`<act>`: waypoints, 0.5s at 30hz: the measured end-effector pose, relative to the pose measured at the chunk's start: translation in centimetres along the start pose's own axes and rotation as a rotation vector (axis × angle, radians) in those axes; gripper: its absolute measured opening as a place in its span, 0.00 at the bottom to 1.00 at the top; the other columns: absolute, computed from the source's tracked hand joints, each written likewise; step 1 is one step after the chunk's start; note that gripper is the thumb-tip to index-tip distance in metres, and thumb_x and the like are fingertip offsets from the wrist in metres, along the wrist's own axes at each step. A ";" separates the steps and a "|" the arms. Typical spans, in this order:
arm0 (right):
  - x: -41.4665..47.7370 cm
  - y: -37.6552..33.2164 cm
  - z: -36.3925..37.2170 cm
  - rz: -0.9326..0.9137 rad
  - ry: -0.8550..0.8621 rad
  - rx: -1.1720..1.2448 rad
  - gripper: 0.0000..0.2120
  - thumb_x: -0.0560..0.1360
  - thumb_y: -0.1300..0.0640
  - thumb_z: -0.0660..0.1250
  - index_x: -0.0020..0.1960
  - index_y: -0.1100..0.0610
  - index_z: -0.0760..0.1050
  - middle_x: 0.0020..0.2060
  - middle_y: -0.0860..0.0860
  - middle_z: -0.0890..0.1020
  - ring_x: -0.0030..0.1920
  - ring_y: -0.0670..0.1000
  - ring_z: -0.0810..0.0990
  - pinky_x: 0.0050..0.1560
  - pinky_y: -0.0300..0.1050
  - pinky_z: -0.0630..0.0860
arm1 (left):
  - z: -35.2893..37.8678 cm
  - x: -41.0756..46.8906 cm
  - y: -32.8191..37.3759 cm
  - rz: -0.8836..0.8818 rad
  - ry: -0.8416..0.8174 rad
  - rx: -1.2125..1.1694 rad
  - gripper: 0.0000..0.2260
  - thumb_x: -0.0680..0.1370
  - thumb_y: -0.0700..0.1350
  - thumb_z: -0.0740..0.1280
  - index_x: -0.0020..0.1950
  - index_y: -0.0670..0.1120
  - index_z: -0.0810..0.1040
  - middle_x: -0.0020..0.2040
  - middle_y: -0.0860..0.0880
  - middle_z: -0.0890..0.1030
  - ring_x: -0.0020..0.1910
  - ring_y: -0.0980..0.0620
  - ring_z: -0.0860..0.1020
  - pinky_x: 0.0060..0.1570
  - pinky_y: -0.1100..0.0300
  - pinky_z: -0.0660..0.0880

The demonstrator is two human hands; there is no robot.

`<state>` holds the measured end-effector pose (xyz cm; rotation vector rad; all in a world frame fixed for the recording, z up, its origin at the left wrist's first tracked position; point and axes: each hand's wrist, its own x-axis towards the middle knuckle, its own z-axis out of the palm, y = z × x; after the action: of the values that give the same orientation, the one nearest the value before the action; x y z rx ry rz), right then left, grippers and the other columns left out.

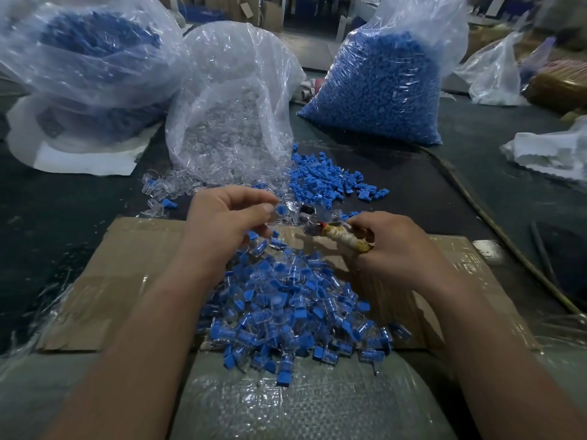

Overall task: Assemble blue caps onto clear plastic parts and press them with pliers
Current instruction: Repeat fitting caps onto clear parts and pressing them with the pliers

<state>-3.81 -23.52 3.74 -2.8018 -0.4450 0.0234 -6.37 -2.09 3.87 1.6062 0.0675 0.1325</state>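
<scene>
Nearest me a grey woven sack (301, 404) lies between my forearms, with a flat cardboard sheet (127, 281) just beyond it. At the back stand the bag of blue caps (381, 84) on the right and the open bag of clear parts (228, 122) in the middle. The heap of capped clear parts (292, 312) sits on the cardboard, and loose blue caps (324, 179) lie past it. My right hand (397, 239) is wrapped round the taped handles of the pliers (346, 238). My left hand (228, 217) pinches one blue cap (281, 211) between thumb and forefinger, near the pliers' head
</scene>
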 end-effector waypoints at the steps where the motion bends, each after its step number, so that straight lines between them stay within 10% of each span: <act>1: 0.0 0.1 0.0 0.011 -0.013 -0.004 0.12 0.68 0.55 0.70 0.51 0.52 0.76 0.42 0.48 0.77 0.41 0.49 0.73 0.39 0.45 0.71 | 0.0 -0.1 0.1 -0.020 -0.057 0.018 0.06 0.71 0.35 0.69 0.39 0.46 0.80 0.31 0.50 0.83 0.25 0.58 0.76 0.22 0.70 0.69; 10: 0.8 0.4 0.3 0.083 -0.144 0.051 0.27 0.60 0.44 0.77 0.56 0.48 0.75 0.41 0.40 0.72 0.44 0.43 0.72 0.43 0.43 0.71 | 0.3 -0.6 0.1 -0.010 -0.471 0.244 0.05 0.66 0.37 0.73 0.35 0.47 0.83 0.32 0.48 0.83 0.29 0.59 0.77 0.29 0.69 0.74; 15: 0.8 1.0 0.0 0.080 -0.191 0.140 0.31 0.63 0.39 0.72 0.63 0.49 0.72 0.53 0.45 0.75 0.46 0.41 0.69 0.42 0.38 0.64 | 0.2 -0.7 0.3 0.014 -0.434 0.189 0.05 0.62 0.43 0.73 0.36 0.45 0.83 0.33 0.47 0.82 0.32 0.57 0.78 0.34 0.68 0.76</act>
<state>-2.73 -24.17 3.52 -2.6881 -0.3590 0.3292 -7.03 -2.39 4.14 1.7918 -0.2737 -0.2189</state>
